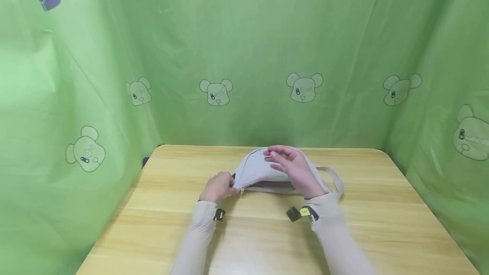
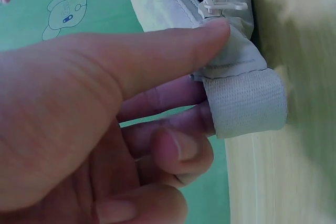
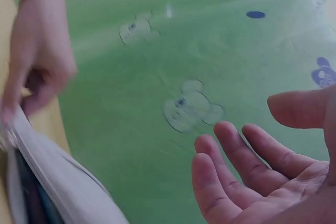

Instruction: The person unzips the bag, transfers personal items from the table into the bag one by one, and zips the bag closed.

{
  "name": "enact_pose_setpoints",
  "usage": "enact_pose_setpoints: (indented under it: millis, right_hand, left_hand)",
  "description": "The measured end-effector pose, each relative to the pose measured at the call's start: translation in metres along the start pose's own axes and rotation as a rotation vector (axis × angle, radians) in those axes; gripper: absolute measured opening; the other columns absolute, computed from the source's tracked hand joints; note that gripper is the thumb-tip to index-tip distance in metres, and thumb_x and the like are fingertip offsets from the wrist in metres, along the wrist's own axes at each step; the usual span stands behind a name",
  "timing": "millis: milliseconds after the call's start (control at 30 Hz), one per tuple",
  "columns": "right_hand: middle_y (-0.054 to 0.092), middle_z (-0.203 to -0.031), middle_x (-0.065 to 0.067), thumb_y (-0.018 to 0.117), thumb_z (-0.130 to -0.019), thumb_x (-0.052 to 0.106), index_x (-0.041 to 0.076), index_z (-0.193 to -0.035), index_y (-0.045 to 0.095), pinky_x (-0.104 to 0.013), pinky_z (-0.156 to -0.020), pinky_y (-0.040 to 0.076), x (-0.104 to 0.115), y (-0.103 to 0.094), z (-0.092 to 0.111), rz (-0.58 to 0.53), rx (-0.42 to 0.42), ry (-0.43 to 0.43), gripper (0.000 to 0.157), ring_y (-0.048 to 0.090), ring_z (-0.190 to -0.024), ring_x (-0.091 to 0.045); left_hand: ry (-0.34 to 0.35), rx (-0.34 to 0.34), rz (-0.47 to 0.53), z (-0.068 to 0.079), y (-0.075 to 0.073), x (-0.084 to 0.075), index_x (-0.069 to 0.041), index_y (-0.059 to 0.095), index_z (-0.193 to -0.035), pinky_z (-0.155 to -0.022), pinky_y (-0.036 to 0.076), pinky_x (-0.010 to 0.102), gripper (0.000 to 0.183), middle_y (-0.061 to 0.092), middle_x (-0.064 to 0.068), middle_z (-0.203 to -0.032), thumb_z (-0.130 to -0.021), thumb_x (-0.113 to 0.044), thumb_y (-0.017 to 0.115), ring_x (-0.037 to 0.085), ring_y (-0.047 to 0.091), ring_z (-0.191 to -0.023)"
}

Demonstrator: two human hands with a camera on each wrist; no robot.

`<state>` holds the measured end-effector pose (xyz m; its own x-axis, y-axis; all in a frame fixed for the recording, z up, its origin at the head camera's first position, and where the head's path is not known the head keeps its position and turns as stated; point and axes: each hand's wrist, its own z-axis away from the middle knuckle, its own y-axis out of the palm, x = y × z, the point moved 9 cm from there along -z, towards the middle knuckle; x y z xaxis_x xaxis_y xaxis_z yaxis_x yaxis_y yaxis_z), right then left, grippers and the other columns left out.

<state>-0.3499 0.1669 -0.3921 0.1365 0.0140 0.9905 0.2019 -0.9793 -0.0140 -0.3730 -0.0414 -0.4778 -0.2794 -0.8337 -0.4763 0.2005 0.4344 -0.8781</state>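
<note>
A pale grey waist bag [image 1: 257,168] lies on the wooden table with its long zipper undone, so a dark inside shows. My left hand [image 1: 218,186] pinches the bag's left end, thumb on top beside the white zipper pull [image 2: 223,7] and fingers behind, near the webbing strap [image 2: 247,100]. Above the bag, my right hand [image 1: 296,169] is raised with fingers extended and holds nothing. In the right wrist view its fingers [image 3: 252,166] are spread and slightly bent, apart from the bag.
The bag's strap [image 1: 336,181] loops out at its right end onto the wooden table [image 1: 259,241]. Green curtains [image 1: 259,46] printed with bear heads hang behind the table and along both sides. Each wrist wears a dark band.
</note>
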Motion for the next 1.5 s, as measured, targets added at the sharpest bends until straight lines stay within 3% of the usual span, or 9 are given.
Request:
enact_pose_setpoints:
  millis: [267, 533, 733, 933, 1100, 1333, 1500]
  right_hand:
    - [0.064, -0.140, -0.024, 0.058, -0.105, 0.017, -0.008, -0.140, 0.052, -0.047, -0.110, 0.054, -0.048, 0.039, -0.002, -0.095, 0.054, 0.117, 0.043, 0.072, -0.113, -0.019]
    - [0.067, -0.135, -0.024, 0.060, -0.104, 0.019, -0.010, -0.140, 0.053, -0.037, -0.098, 0.061, -0.093, 0.051, -0.003, -0.058, 0.106, 0.206, 0.046, 0.074, -0.110, -0.020]
    - [0.070, -0.130, -0.023, 0.062, -0.103, 0.025, -0.006, -0.133, 0.060, -0.045, -0.098, 0.061, -0.122, 0.058, 0.000, 0.006, 0.175, 0.275, 0.043, 0.073, -0.111, -0.030]
    - [0.069, -0.128, -0.026, 0.064, -0.102, 0.027, -0.006, -0.131, 0.063, -0.039, -0.086, 0.064, -0.145, 0.058, 0.003, 0.023, 0.208, 0.342, 0.043, 0.075, -0.104, -0.029]
    - [0.064, -0.139, -0.025, 0.062, -0.103, 0.028, -0.006, -0.139, 0.055, -0.037, -0.092, 0.063, -0.163, 0.068, 0.006, -0.104, 0.270, 0.420, 0.050, 0.074, -0.106, -0.022]
    - [0.041, -0.158, -0.030, 0.047, -0.109, 0.018, -0.009, -0.152, 0.035, -0.041, -0.121, 0.045, -0.175, 0.084, 0.010, -0.474, 0.322, 0.475, 0.052, 0.060, -0.133, -0.026]
    - [0.045, -0.156, -0.025, 0.044, -0.110, 0.015, -0.006, -0.148, 0.038, -0.033, -0.119, 0.045, -0.177, 0.092, 0.010, -0.630, 0.345, 0.484, 0.045, 0.058, -0.133, -0.021]
  left_hand:
    - [0.021, -0.026, 0.011, -0.002, -0.002, 0.002, -0.007, 0.077, -0.078, -0.046, 0.033, 0.021, 0.016, 0.050, -0.007, -0.057, -0.089, -0.019, 0.081, 0.007, 0.041, -0.051]
    - [0.026, -0.022, 0.022, -0.002, -0.004, 0.001, -0.006, 0.078, -0.082, -0.044, 0.034, 0.020, 0.016, 0.053, -0.006, -0.057, -0.090, -0.019, 0.079, 0.007, 0.042, -0.050]
    - [0.022, -0.006, 0.026, -0.001, -0.003, 0.001, -0.006, 0.078, -0.083, -0.045, 0.037, 0.021, 0.017, 0.054, -0.006, -0.059, -0.091, -0.020, 0.079, 0.008, 0.044, -0.051]
    - [0.023, 0.000, 0.027, -0.001, 0.000, 0.003, -0.008, 0.079, -0.086, -0.046, 0.039, 0.021, 0.013, 0.058, -0.005, -0.063, -0.091, -0.020, 0.078, 0.008, 0.046, -0.052]
    - [0.013, -0.013, 0.024, -0.001, -0.002, 0.006, -0.010, 0.079, -0.087, -0.047, 0.039, 0.022, 0.011, 0.059, -0.005, -0.063, -0.091, -0.020, 0.079, 0.008, 0.046, -0.053]
    - [0.017, -0.009, 0.018, -0.001, -0.005, 0.006, -0.009, 0.079, -0.088, -0.049, 0.041, 0.023, 0.012, 0.062, -0.005, -0.065, -0.091, -0.020, 0.079, 0.009, 0.047, -0.053]
    - [0.007, -0.008, 0.025, 0.000, -0.006, 0.007, -0.009, 0.078, -0.087, -0.050, 0.042, 0.023, 0.012, 0.062, -0.003, -0.067, -0.090, -0.020, 0.079, 0.010, 0.047, -0.055]
